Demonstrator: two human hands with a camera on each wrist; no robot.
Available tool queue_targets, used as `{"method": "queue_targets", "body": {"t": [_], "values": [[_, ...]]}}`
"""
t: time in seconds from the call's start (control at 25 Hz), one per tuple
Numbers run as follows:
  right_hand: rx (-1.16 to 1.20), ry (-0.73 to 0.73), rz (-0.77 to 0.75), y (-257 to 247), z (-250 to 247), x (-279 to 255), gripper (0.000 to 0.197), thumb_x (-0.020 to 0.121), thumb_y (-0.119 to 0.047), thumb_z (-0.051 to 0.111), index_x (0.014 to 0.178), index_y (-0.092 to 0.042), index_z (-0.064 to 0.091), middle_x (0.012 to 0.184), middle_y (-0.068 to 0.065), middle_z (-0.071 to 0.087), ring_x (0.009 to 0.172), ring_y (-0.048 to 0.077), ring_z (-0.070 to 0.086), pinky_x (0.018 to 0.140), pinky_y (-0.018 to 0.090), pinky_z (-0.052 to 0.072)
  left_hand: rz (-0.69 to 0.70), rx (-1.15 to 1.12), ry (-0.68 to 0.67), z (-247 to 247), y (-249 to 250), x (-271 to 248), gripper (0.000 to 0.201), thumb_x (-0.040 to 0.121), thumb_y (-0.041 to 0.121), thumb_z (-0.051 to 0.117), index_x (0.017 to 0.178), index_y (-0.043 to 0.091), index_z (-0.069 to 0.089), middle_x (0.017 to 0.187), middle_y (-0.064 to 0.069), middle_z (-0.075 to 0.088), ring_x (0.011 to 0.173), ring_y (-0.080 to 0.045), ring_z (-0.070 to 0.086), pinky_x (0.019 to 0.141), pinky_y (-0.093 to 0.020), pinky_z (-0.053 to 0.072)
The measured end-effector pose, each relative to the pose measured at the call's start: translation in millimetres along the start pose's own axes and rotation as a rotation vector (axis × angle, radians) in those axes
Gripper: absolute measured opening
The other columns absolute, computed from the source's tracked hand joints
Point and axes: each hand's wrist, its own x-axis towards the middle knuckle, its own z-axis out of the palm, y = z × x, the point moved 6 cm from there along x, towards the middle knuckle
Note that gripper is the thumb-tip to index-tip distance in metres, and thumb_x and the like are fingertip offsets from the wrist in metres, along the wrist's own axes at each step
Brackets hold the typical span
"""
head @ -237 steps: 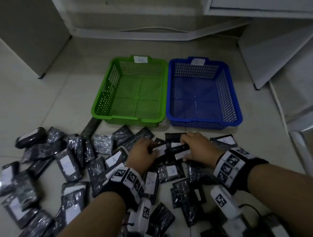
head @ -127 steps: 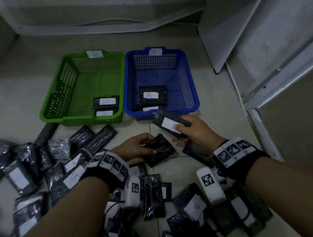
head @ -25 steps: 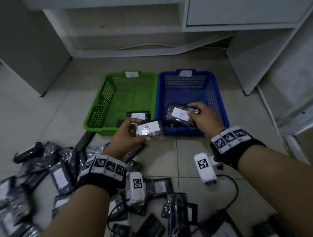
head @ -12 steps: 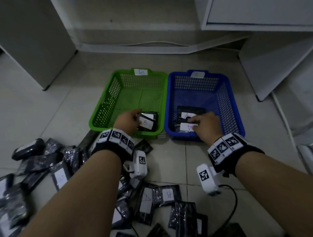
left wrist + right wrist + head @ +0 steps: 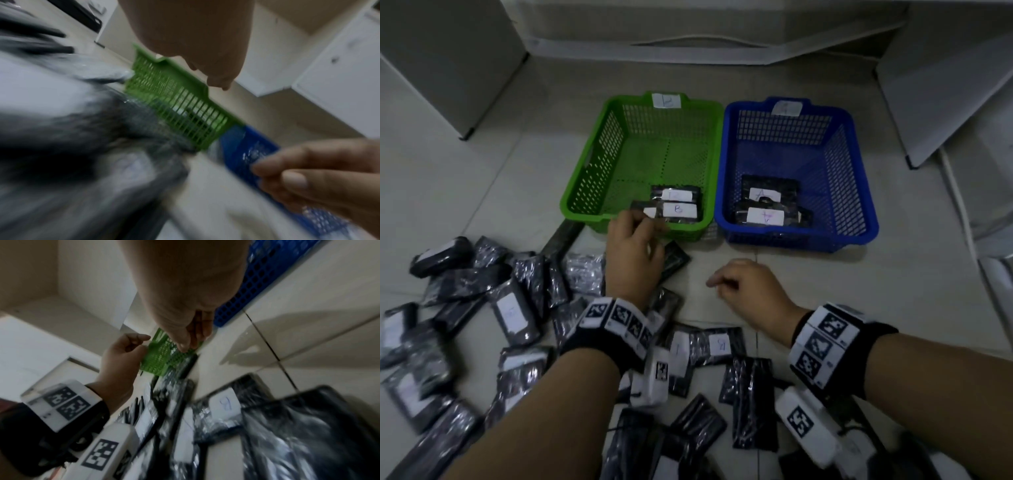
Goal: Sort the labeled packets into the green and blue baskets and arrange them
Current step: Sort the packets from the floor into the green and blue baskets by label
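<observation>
Now both hands are out of the baskets, where half a second ago each was setting a packet down inside. Left hand hangs at the near rim of the green basket, fingers loosely curled, holding nothing. Right hand is over bare floor in front of the blue basket, fingers loosely curled, empty.

Green basket: packets labeled B stacked in its near right corner. Blue basket: packets labeled A stacked in its near left corner. Baskets sit side by side, touching. Unsorted packets are heaped on the floor near the left and near edges.

Head view alone shows the basket contents and labels. Right wrist view shows the left hand's thumb and fingers apart beside the green mesh, plus a floor packet marked B. Left wrist view is motion-blurred; packet detail unreadable there.
</observation>
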Motion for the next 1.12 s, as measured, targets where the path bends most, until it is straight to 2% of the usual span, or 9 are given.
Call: {"method": "queue_targets", "body": {"t": [0.12,0.24,0.32,0.52,0.64,0.76,0.92,1.04,1.12], "values": [[-0.310,-0.379,0.065,18,45,-26,0.048,0.077,-0.034,0.073,0.121,-0.021,0.059,0.111,0.004,0.048,0.109,0.022,0.041,0.091,0.031,0.041,0.086,-0.031,-0.235,11,-2,-53,0.016,0.074,0.016,0.056,0.084,0.014,0.069,0.088,-0.007,0.057,0.084,-0.029,0.055,0.075,-0.034,0.045],[-0.358,-0.442,0.085,26,58,-36,0.050,0.069,-0.041,0.078,0.109,-0.021,0.055,0.104,0.001,0.039,0.103,0.019,0.037,0.085,0.033,0.041,0.158,-0.021,-0.490,22,-5,-88,0.022,0.075,0.034,0.063,0.092,0.022,0.071,0.093,0.001,0.062,0.084,-0.024,0.058,0.075,-0.038,0.051],[-0.314,-0.472,0.102,28,57,-30,0.043,0.069,-0.037,0.079,0.097,-0.022,0.051,0.099,0.000,0.043,0.095,0.018,0.040,0.074,0.031,0.039,0.215,0.107,-0.666,26,-4,-100,0.046,0.067,0.054,0.065,0.106,0.029,0.068,0.107,0.000,0.058,0.095,-0.025,0.054,0.080,-0.040,0.050],[-0.016,-0.327,0.206,37,22,-2,0.024,0.080,-0.021,0.072,0.092,-0.017,0.052,0.085,0.001,0.059,0.080,0.018,0.056,0.061,0.025,0.039,0.164,0.400,-0.938,28,9,-107,0.081,0.057,0.062,0.074,0.126,0.028,0.050,0.133,0.002,0.035,0.123,-0.021,0.031,0.099,-0.036,0.029],[0.206,-0.159,0.198,22,-2,7,0.019,0.083,-0.017,0.070,0.095,-0.015,0.056,0.080,0.000,0.060,0.072,0.016,0.058,0.062,0.025,0.043,0.069,0.150,-0.956,24,16,-93,0.066,0.057,0.049,0.083,0.109,0.021,0.054,0.115,0.004,0.054,0.112,-0.017,0.048,0.089,-0.029,0.037],[0.261,0.025,0.079,-8,-28,27,0.016,0.085,-0.019,0.068,0.095,-0.017,0.056,0.086,-0.001,0.061,0.078,0.013,0.057,0.070,0.027,0.044,-0.283,-0.328,-0.938,12,4,-71,0.036,0.066,0.023,0.085,0.092,0.018,0.060,0.090,0.005,0.068,0.090,-0.012,0.064,0.080,-0.026,0.052],[0.210,0.255,0.036,-43,-51,86,0.011,0.091,-0.016,0.059,0.102,-0.016,0.056,0.089,-0.003,0.056,0.081,0.013,0.053,0.067,0.023,0.038,-0.704,-0.831,-0.542,-19,-20,-38,0.015,0.082,0.003,0.068,0.093,0.012,0.061,0.083,-0.007,0.068,0.070,-0.017,0.066,0.069,-0.036,0.058],[0.088,0.217,0.113,-50,-36,129,0.017,0.094,-0.010,0.052,0.105,-0.018,0.061,0.085,-0.005,0.060,0.067,0.010,0.052,0.049,0.016,0.038,-0.855,-0.980,-0.260,-34,-37,-27,0.011,0.088,0.003,0.061,0.095,0.011,0.060,0.074,-0.002,0.064,0.058,-0.008,0.063,0.065,-0.028,0.058],[-0.048,0.091,0.131,-41,-17,146,0.025,0.092,-0.004,0.052,0.105,-0.017,0.069,0.104,0.004,0.068,0.073,0.015,0.058,0.055,0.020,0.043,-0.905,-1.057,-0.159,-37,-42,-26,0.009,0.090,0.001,0.057,0.095,0.009,0.059,0.073,-0.001,0.066,0.057,-0.007,0.064,0.071,-0.031,0.058]]}}
